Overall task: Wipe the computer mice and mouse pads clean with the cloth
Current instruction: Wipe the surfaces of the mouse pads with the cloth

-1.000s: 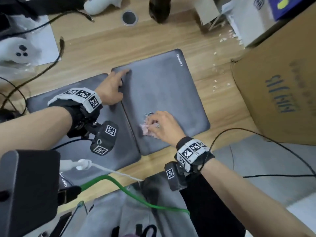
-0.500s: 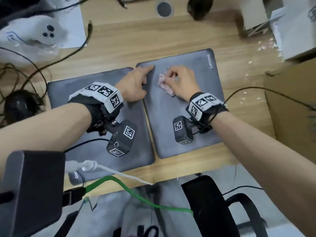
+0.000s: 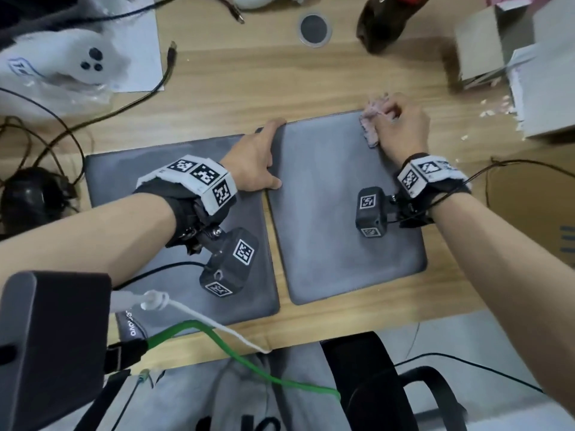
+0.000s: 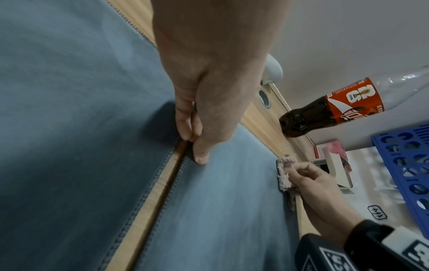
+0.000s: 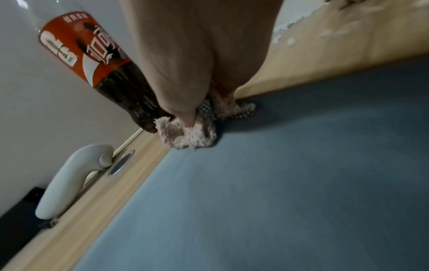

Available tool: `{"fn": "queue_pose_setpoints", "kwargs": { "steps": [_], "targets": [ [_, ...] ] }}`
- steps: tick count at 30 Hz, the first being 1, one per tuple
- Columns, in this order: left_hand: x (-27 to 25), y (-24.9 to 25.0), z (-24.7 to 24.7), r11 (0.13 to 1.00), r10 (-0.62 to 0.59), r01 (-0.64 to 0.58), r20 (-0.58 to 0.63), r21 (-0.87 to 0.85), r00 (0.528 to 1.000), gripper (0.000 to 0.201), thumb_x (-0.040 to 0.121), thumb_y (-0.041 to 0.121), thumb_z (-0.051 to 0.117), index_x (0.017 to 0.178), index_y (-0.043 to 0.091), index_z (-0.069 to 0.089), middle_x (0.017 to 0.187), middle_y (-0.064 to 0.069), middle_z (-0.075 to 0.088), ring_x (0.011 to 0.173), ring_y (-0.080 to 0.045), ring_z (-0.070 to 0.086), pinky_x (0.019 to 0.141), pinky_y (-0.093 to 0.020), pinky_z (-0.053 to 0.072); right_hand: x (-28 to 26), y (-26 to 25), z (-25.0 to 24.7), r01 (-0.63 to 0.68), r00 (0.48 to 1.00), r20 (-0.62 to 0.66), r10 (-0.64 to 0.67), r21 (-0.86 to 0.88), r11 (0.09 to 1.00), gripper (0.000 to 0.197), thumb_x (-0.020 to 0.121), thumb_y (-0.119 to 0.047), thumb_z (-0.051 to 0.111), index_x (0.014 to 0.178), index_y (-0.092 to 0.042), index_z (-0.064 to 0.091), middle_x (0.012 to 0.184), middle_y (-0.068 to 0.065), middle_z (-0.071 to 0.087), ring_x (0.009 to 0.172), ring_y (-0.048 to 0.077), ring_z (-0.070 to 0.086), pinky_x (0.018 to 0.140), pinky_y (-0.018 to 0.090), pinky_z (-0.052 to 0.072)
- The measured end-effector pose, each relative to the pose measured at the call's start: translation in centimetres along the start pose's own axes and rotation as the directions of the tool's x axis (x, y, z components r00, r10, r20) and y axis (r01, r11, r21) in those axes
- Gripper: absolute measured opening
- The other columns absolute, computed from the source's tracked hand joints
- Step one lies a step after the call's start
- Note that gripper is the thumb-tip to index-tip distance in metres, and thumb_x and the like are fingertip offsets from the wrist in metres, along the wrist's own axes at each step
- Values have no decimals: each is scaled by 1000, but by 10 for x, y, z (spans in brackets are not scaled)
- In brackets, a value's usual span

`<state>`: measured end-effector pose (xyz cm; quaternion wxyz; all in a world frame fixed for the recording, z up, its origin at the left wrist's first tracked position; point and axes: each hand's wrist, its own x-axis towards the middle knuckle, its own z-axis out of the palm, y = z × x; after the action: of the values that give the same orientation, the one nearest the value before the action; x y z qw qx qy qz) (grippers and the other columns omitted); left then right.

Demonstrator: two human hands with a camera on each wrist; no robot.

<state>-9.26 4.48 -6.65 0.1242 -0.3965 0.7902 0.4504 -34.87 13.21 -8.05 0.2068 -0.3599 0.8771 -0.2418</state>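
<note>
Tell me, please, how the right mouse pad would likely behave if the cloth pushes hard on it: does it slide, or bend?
The right mouse pad looks thin and soft, so it would probably flex if lifted. It may slide on the smooth wooden desk; the left hand presses its left edge, likely to prevent this while the right hand rubs the cloth.

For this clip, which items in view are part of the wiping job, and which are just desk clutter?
In use:
- pink cloth, gripped by the right hand
- right mouse pad, steadied by the left hand
- left mouse pad
- black mouse, far left

Lying about:
- cola bottle
- white controller
- cardboard box
- loose cables
</note>
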Motion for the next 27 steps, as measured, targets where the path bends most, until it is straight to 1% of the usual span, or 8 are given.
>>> {"fn": "queue_pose_setpoints", "kwargs": {
  "steps": [6, 12, 15, 17, 19, 23, 25, 27],
  "targets": [
    [-4, 9, -2, 999, -45, 45, 7, 16, 999, 105, 76, 14, 83, 155, 24, 15, 94, -5, 56, 91, -21, 52, 78, -26, 38, -85, 36, 0, -70, 997, 38, 68, 64, 995, 13, 86, -13, 62, 85, -24, 56, 98, 2, 61, 89, 15, 55, 76, 23, 38],
    [-8, 13, 2, 995, -51, 53, -28, 86, 998, 104, 78, 14, 81, 157, 19, 14, 94, -5, 57, 92, -23, 54, 79, -29, 40, -170, 74, -14, -140, 987, 92, 134, 66, 988, 17, 83, -16, 69, 79, -28, 57, 95, 4, 64, 88, 22, 61, 80, 37, 49],
    [-13, 11, 7, 991, -49, 54, -44, 121, 998, 104, 83, 14, 77, 159, 18, 5, 95, -4, 59, 91, -24, 56, 78, -29, 43, -184, 59, -4, -126, 992, 43, 122, 97, 987, 11, 82, -16, 68, 78, -22, 61, 89, 7, 66, 84, 25, 62, 76, 34, 48],
    [-18, 11, 9, 992, -53, 58, -45, 114, 998, 111, 81, 15, 80, 158, 15, 0, 96, -4, 58, 88, -24, 57, 78, -32, 46, -196, 33, 16, -74, 993, 100, 65, 87, 993, 6, 82, -17, 69, 78, -16, 65, 88, 8, 68, 83, 22, 62, 72, 28, 42],
    [-26, 9, 15, 990, -11, 15, -34, 141, 999, 123, 75, 14, 85, 158, 15, -5, 104, -10, 56, 88, -28, 57, 77, -36, 48, -213, -1, 43, 10, 980, 198, -30, 97, 995, 6, 81, -15, 69, 76, -13, 66, 87, 8, 68, 84, 25, 61, 73, 29, 41],
    [-42, 1, 34, 942, 35, 2, -104, 335, 994, 121, 75, 23, 84, 157, 13, -4, 130, -21, 41, 116, -38, 42, 95, -46, 41, -224, -37, 69, 185, 907, 361, -216, 119, 976, 14, 79, -13, 67, 67, -10, 60, 75, 12, 61, 76, 32, 56, 69, 31, 34],
    [-48, -2, 37, 905, 40, 42, -182, 423, 982, 111, 76, 31, 82, 157, 14, 9, 145, -17, 33, 130, -37, 30, 103, -48, 36, -215, -33, 63, 215, 862, 446, -240, 108, 971, 9, 80, -14, 68, 73, -9, 64, 80, 12, 61, 80, 30, 55, 73, 29, 35],
    [-48, -9, 36, 898, 36, 48, -181, 437, 983, 100, 78, 38, 80, 156, 17, 19, 160, -8, 20, 143, -33, 17, 112, -48, 30, -202, -28, 54, 221, 858, 457, -236, 87, 971, 6, 80, -16, 69, 80, -10, 67, 86, 10, 63, 86, 29, 56, 76, 25, 33]
  ]
}}
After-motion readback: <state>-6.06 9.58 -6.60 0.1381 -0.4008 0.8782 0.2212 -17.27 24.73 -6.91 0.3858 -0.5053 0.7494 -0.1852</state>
